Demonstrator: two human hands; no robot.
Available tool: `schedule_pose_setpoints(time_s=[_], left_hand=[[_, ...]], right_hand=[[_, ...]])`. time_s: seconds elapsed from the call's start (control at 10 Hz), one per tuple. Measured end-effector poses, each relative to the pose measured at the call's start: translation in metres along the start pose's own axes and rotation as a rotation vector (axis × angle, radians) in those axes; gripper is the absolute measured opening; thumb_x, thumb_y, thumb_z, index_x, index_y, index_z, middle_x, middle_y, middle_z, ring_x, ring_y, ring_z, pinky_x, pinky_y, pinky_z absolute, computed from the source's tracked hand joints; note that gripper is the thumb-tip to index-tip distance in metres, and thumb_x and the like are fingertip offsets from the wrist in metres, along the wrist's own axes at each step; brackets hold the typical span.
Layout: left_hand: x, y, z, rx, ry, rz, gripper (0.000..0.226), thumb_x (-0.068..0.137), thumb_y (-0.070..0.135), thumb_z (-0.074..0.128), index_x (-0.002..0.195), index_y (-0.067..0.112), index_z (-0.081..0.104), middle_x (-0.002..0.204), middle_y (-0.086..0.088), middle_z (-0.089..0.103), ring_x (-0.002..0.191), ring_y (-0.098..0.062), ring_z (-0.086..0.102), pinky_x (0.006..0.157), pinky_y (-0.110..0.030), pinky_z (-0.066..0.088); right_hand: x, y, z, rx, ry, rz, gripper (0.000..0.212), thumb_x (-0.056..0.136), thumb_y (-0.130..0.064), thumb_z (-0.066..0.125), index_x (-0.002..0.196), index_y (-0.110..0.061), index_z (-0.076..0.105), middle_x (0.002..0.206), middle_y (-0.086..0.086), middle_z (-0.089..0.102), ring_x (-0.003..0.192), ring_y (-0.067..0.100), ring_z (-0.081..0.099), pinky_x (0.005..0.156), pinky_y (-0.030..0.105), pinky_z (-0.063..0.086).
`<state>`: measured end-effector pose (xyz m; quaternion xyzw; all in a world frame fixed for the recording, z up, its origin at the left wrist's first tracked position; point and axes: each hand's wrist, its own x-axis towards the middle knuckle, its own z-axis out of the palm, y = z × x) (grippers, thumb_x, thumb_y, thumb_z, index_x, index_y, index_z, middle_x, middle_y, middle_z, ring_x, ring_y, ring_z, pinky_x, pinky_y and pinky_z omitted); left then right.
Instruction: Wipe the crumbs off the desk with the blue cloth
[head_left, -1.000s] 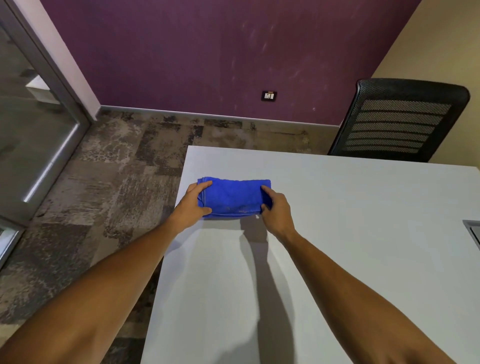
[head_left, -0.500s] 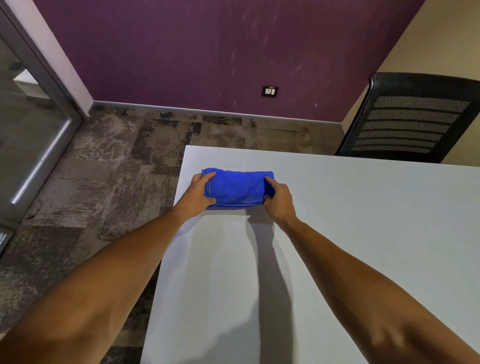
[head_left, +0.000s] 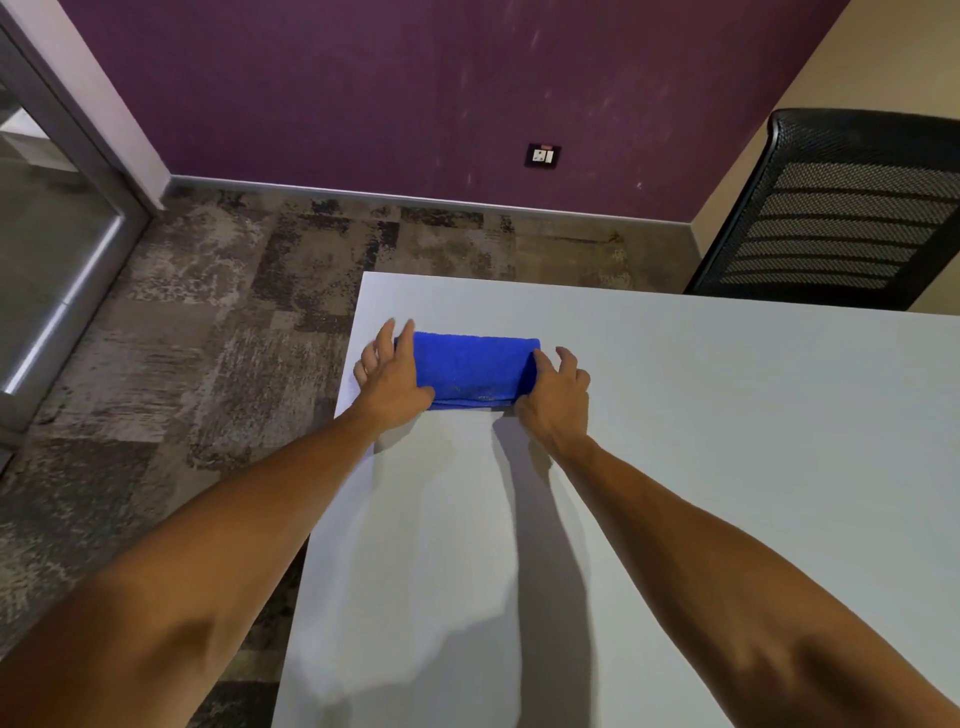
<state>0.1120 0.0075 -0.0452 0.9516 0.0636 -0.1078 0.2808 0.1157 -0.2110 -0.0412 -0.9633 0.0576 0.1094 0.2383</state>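
Note:
The blue cloth (head_left: 470, 366) lies folded into a flat rectangle on the white desk (head_left: 675, 467), close to its far left corner. My left hand (head_left: 392, 376) rests over the cloth's left end with its fingers spread and lifted; only the thumb side touches the fabric. My right hand (head_left: 558, 392) sits at the right end, fingers loosely apart, the index finger lying against the cloth's edge. Neither hand grips the cloth. Pale specks show along the cloth's near edge. I see no crumbs on the desk itself.
The desk's left edge runs just left of my left hand, with patterned carpet (head_left: 208, 338) below. A black mesh chair (head_left: 841, 218) stands behind the far right of the desk. A purple wall with a socket (head_left: 542, 155) is beyond.
The cloth has slid farther toward the desk's far left corner. Both hands have loosened their hold on its ends, and the left fingers have spread and lifted.

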Motion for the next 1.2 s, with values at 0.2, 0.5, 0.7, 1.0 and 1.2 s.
schedule_pose_setpoints(time_s=[0.2, 0.5, 0.7, 1.0, 1.2], left_hand=[[-0.01, 0.013, 0.031, 0.279, 0.107, 0.274, 0.073, 0.1, 0.033, 0.043, 0.157, 0.008, 0.005, 0.166, -0.016, -0.006, 0.153, -0.037, -0.008, 0.124, -0.052, 0.0], [0.0, -0.015, 0.059, 0.325, 0.016, 0.201, 0.081, 0.099, 0.059, 0.029, 0.158, 0.013, -0.002, 0.167, -0.01, -0.009, 0.153, -0.032, -0.012, 0.12, -0.058, -0.001], [0.002, -0.012, 0.057, 0.364, -0.036, 0.185, 0.082, 0.098, 0.059, 0.027, 0.157, 0.014, -0.007, 0.166, -0.01, -0.014, 0.152, -0.032, -0.015, 0.12, -0.059, -0.001], [-0.016, 0.016, 0.027, 0.369, -0.112, 0.105, 0.089, 0.098, 0.058, 0.035, 0.156, 0.005, -0.006, 0.165, -0.016, -0.017, 0.152, -0.033, -0.015, 0.121, -0.057, 0.002], [-0.051, 0.019, -0.003, 0.478, -0.062, 0.152, 0.096, 0.094, 0.063, 0.04, 0.156, 0.004, -0.006, 0.165, -0.018, -0.016, 0.152, -0.036, -0.012, 0.121, -0.057, 0.003]], right_hand=[[0.0, -0.011, 0.012, -0.332, 0.016, -0.406, 0.073, 0.101, -0.039, 0.05, 0.159, -0.002, 0.026, 0.168, 0.019, 0.024, 0.157, 0.041, 0.017, 0.127, 0.049, 0.014], [0.001, 0.002, 0.043, -0.385, -0.164, -0.294, 0.094, 0.097, -0.071, 0.023, 0.164, -0.011, -0.004, 0.174, 0.009, -0.005, 0.159, 0.034, -0.009, 0.129, 0.049, 0.0], [-0.001, -0.002, 0.043, -0.394, -0.199, -0.245, 0.099, 0.089, -0.077, 0.007, 0.164, -0.014, -0.01, 0.173, 0.006, -0.011, 0.159, 0.032, -0.015, 0.128, 0.051, -0.005], [-0.01, -0.031, 0.008, -0.486, -0.279, -0.242, 0.093, 0.101, -0.067, 0.029, 0.163, -0.007, -0.007, 0.173, 0.011, -0.008, 0.157, 0.04, -0.014, 0.127, 0.053, -0.001], [-0.043, -0.032, -0.025, -0.461, -0.207, -0.273, 0.085, 0.106, -0.051, 0.037, 0.163, -0.006, -0.006, 0.173, 0.012, -0.005, 0.158, 0.039, -0.012, 0.128, 0.053, 0.0]])
